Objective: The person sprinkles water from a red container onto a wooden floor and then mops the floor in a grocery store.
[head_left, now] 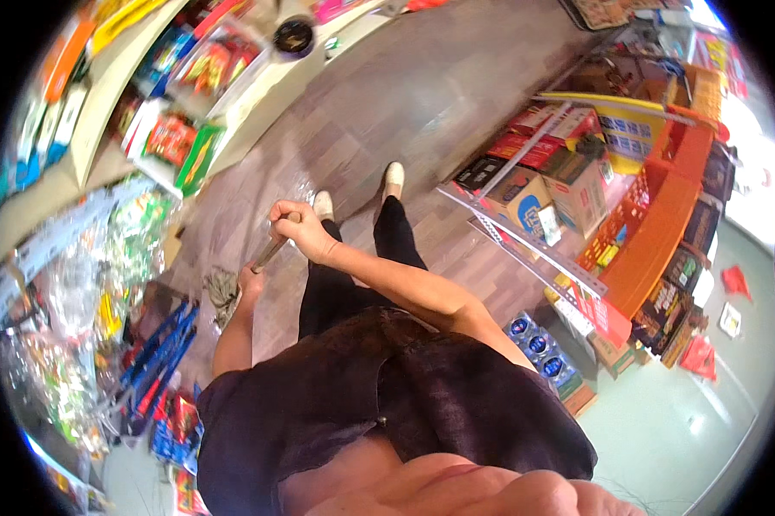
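A wooden stick (271,251) slants between my two hands, to the left of my legs. Its upper end is in my right hand (300,225), whose fingers are closed round it. Lower down and further left, my left hand (250,281) is wrapped about the same stick. Just beyond the left hand, close to the floor, hangs a greyish bundle of cloth strands (221,294) that looks like a mop head. How it joins the stick is hidden by the left hand.
Shelves (246,129) with packaged goods line the left. Clear plastic wrapping (78,275) and blue bags (159,344) lie nearer on that side. On the right are cartons (568,193), a metal frame (525,232), an orange shelf (654,241) and shrink-wrapped blue cans (542,348). Wood-look floor (353,112) stretches ahead.
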A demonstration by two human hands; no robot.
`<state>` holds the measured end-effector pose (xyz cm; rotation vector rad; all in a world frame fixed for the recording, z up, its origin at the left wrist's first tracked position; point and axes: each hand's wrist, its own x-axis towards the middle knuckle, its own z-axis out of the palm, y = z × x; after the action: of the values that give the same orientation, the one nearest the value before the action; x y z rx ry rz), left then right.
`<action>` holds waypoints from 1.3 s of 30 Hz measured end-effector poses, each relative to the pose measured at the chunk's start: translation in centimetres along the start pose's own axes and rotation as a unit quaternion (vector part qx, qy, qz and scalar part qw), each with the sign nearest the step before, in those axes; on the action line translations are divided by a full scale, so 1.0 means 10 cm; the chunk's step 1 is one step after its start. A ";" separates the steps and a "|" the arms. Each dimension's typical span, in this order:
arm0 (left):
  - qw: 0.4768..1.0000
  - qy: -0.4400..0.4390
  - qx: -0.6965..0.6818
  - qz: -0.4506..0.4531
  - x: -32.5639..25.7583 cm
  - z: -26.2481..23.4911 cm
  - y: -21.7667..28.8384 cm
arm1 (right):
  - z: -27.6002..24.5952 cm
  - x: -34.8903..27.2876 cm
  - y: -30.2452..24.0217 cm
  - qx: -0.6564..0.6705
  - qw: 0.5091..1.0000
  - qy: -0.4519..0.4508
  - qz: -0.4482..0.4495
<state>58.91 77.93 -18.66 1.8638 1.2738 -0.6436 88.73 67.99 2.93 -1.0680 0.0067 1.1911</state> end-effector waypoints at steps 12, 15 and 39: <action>0.842 0.015 -0.089 0.532 -0.54 0.36 4.54 | -1.43 -1.76 -3.19 -0.064 0.956 0.139 -0.249; 0.831 -0.038 -0.022 0.554 -0.72 0.67 5.37 | -1.51 -2.37 -3.77 -0.147 0.921 0.190 -0.307; 0.486 -0.315 0.480 0.659 -1.40 0.79 7.71 | -1.26 -2.69 -4.05 -0.214 0.644 0.623 -0.389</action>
<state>125.37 48.53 11.56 2.2598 -1.3781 -0.9678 113.80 40.74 36.90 -1.8706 0.3199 -0.5312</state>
